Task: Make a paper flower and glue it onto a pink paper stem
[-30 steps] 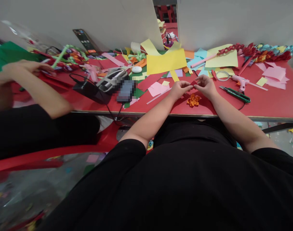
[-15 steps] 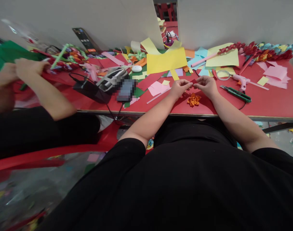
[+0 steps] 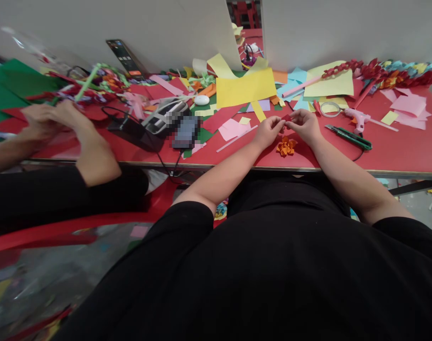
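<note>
A small piece of dark red paper [image 3: 287, 118] is pinched between my two hands above the red table. My left hand [image 3: 270, 130] grips its left side with thumb and forefinger; my right hand [image 3: 304, 126] is closed on its right side. The fingertips cover part of the paper, so its folds are hard to make out. Just below my hands an orange folded-paper flower [image 3: 286, 146] lies on the table, touched by neither hand. To the right of my right hand is a green utility knife [image 3: 349, 137], with a pink glue gun [image 3: 357, 119] behind it.
A roll of tape [image 3: 329, 110], pink paper sheets [image 3: 410, 108] and a large yellow sheet [image 3: 246, 88] lie around the red tabletop [image 3: 397, 156]. To the left are a phone [image 3: 185, 132] and a black box [image 3: 134, 134] with cables. Further left, a co-worker's hands [image 3: 56, 116] are busy.
My hands keep their pinch on the red paper, with slight finger movement and a small tilt of the paper. The co-worker's hands have shifted right and down.
</note>
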`<state>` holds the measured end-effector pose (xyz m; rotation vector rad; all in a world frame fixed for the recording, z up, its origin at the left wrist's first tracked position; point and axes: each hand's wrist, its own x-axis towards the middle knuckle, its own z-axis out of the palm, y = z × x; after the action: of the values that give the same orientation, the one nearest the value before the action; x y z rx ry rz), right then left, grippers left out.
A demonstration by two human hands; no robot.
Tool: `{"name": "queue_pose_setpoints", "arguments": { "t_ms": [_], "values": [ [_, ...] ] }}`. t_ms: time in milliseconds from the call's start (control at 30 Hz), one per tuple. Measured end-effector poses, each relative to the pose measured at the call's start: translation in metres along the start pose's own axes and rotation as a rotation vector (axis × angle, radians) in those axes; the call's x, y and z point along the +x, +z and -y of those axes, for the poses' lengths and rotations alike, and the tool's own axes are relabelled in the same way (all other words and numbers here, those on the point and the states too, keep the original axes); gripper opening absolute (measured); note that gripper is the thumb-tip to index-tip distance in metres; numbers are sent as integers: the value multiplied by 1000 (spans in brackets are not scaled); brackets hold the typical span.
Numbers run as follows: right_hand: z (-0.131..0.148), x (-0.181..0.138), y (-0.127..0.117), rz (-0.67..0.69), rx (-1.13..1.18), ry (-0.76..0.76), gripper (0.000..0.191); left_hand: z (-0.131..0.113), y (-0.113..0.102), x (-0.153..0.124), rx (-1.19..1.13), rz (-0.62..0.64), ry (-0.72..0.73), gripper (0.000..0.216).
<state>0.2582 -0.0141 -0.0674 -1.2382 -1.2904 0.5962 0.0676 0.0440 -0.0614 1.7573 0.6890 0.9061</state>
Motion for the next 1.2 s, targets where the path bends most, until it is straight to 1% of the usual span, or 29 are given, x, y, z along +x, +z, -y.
{"name": "queue_pose_setpoints", "arguments": {
  "t_ms": [133,300,567,667,800,967,1033,1200],
  "values": [
    [3,-1,1,-10,-27,-6,41,3,3,-1,16,12,-9,30],
    [6,-3,-2,-4,-31,-44,37,4,-1,1,-27,17,-16,29],
    [-2,-2,-3,-17,-9,-84,35,-11,-4,-3,-80,24,-98,27],
    [-1,-2,-5,-19,-47,-131,35,-12,-4,-4,-84,22,-100,29],
    [5,-4,-7,-28,-135,-219,34,-7,-4,-2,-104,52,-82,35],
    [10,-7,-8,-31,-163,-272,24,-1,-4,1,-171,12,-62,29],
    [9,-7,-8,-23,-149,-264,25,0,-4,2,-199,6,-57,29],
    [4,-4,-6,45,-75,-195,28,3,-7,3,-202,15,-41,31]
  ]
}}
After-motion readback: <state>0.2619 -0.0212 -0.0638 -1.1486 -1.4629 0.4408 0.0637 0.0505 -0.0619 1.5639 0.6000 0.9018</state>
